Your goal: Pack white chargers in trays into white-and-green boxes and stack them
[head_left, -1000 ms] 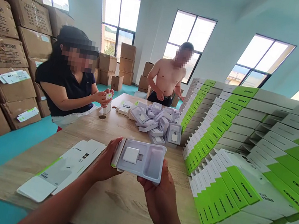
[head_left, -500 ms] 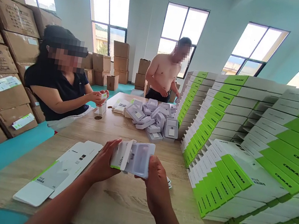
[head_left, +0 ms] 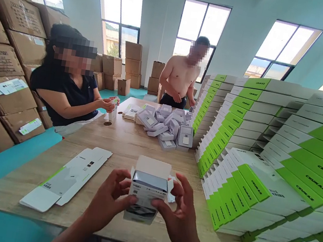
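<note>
Both my hands hold one small white carton (head_left: pixel 146 194) upright over the near edge of the wooden table (head_left: pixel 127 142). Its top flap stands open and a grey plastic tray shows inside the mouth. My left hand (head_left: pixel 109 198) grips the carton's left side with thumb across the front. My right hand (head_left: pixel 179 212) grips the right side, fingers spread above the flap. A stack of flat unfolded cartons (head_left: pixel 68 178) lies on the table to the left of my hands.
Tall stacks of green-and-white boxes (head_left: pixel 266 154) fill the right of the table. A heap of grey trays (head_left: pixel 168 128) lies mid-table. A seated person (head_left: pixel 65 85) works at the left; another stands at the far end (head_left: pixel 183 79). Brown cardboard boxes (head_left: pixel 2 59) line the left wall.
The grey tray that lay flat between my hands has gone into the carton. The carton now stands upright with its top flap open, and both hands sit lower, nearer me.
</note>
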The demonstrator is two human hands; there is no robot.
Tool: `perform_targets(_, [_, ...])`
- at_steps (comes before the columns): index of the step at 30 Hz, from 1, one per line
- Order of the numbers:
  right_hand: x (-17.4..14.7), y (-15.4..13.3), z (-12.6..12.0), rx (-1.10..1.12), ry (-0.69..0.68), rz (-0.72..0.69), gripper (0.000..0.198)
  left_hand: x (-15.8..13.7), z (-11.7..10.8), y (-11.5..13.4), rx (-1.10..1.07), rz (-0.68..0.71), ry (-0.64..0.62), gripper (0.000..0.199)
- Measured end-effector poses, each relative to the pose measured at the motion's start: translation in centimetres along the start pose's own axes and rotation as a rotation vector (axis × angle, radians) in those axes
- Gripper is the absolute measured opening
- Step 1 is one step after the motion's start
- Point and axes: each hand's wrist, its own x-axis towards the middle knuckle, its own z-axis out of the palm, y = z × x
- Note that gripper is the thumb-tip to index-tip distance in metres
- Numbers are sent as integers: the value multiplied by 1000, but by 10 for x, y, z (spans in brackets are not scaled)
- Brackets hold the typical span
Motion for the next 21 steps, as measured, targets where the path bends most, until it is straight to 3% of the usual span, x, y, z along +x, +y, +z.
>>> perform_targets(3, [-47,14,-13,-22,86,-178,78,-50,10,-27,60,26,160,66])
perform_targets(7, [-85,12,-23,7,104,-226,85,-98,16,-57,213,42,148,75])
perform_targets(12, [-85,-8,-26,79,129,-56,81,-105,14,-64,310,93,160,88])
perform_targets(17, [-91,-12,-25,140,165,72,80,-111,29,-59,363,125,177,79])
perform_targets(21, [-95,-3,-4,63,301,158,81,-112,59,-55,557,-88,274,129])
